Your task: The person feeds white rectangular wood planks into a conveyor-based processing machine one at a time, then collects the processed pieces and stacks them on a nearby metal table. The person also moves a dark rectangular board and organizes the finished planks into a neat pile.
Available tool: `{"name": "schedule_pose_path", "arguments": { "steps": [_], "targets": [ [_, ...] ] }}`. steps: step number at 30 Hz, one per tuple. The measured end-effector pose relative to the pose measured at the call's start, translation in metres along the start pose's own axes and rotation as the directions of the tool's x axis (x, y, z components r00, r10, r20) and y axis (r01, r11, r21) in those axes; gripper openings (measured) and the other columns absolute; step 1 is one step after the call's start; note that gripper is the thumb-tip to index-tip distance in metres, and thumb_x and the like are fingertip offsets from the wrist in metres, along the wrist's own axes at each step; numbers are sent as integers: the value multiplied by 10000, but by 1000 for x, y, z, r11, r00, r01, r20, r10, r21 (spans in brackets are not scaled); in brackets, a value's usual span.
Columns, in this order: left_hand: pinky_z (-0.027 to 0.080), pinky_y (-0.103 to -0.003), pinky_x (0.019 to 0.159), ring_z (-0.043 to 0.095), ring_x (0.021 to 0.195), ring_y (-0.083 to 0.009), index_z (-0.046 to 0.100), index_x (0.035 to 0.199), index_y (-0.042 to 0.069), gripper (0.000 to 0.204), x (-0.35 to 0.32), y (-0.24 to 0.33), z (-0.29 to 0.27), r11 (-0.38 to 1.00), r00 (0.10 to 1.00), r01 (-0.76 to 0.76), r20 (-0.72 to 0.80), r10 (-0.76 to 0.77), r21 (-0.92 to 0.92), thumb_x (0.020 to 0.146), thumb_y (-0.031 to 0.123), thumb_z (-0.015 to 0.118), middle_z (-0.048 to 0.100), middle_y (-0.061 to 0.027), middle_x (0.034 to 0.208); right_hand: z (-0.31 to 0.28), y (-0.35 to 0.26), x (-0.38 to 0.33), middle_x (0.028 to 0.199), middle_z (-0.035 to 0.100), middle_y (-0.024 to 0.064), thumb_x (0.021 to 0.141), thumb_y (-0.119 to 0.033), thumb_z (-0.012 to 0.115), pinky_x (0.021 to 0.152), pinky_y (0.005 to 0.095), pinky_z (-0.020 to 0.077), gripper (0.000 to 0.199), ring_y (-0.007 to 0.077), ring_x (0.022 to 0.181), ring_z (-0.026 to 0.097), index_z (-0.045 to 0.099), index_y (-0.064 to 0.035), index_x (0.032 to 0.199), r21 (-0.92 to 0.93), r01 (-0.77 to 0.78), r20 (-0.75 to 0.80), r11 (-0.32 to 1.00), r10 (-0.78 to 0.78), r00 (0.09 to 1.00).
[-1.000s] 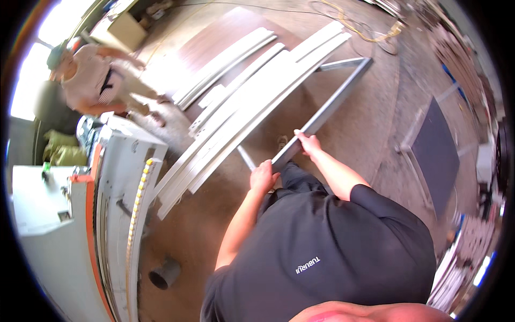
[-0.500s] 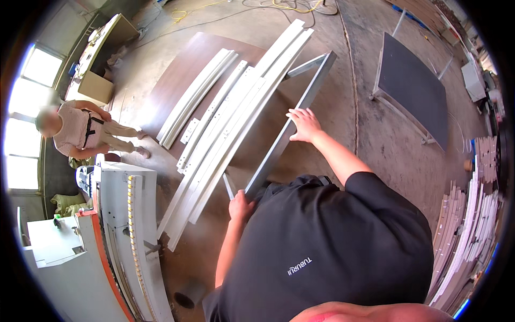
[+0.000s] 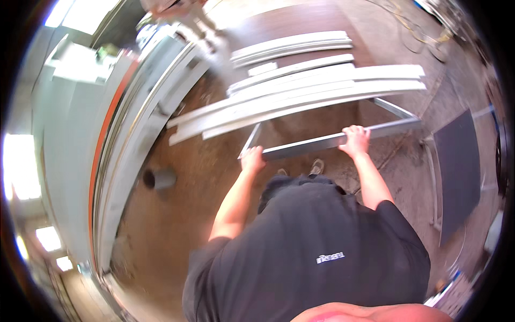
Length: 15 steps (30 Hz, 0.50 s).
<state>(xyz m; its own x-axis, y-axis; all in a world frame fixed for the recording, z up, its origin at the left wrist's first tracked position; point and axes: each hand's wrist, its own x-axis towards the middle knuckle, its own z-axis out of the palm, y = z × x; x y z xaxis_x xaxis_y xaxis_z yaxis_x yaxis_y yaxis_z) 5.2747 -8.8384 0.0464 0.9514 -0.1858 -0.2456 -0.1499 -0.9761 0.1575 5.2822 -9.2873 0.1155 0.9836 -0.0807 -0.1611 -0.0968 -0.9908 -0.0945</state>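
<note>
A grey metal frame (image 3: 306, 146) crosses in front of me, its near bar running from left to right. My left hand (image 3: 252, 159) is closed round the left end of that bar, by the corner. Farther right along the same bar, my right hand (image 3: 355, 141) grips it with the fingers over the top. Long white strips (image 3: 300, 102) lie side by side across the far part of the frame. Beyond them, more white strips (image 3: 292, 48) rest over a brown board (image 3: 327, 20).
At left stands a long grey machine (image 3: 70, 145) with an orange edge. A dark cylinder (image 3: 161, 178) lies on the floor beside it. A dark-topped table (image 3: 458, 172) is at the right. Another person (image 3: 182, 12) stands at the far left; cables (image 3: 413, 32) trail at the far right.
My view has swung round to the left, so the frame and strips now lie nearly crosswise. Both hands keep their hold on the frame's bar.
</note>
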Motion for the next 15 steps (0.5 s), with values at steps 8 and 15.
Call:
{"name": "schedule_pose_path", "arguments": {
  "steps": [8,15],
  "targets": [
    [535,-479,979,684,1080,-335,679,1010,129,249,-134,-59,23,995,994,-58,-94,50,-79,809,231,783,724,-104,1062,17,-63,-160,1294,684,8,629,-400,987,1252,636,308,657,236,1343,577,765,-236,1225,11,-23,-82,1000,24,996],
    [507,-508,948,700,1067,-347,684,1006,147,278,-265,-104,62,991,989,-132,-70,130,-20,773,234,808,743,-105,1037,72,-92,-312,1276,673,5,696,-448,947,1239,729,264,677,243,1337,593,725,-223,1295,35,10,-66,999,-7,998]
  ]
}}
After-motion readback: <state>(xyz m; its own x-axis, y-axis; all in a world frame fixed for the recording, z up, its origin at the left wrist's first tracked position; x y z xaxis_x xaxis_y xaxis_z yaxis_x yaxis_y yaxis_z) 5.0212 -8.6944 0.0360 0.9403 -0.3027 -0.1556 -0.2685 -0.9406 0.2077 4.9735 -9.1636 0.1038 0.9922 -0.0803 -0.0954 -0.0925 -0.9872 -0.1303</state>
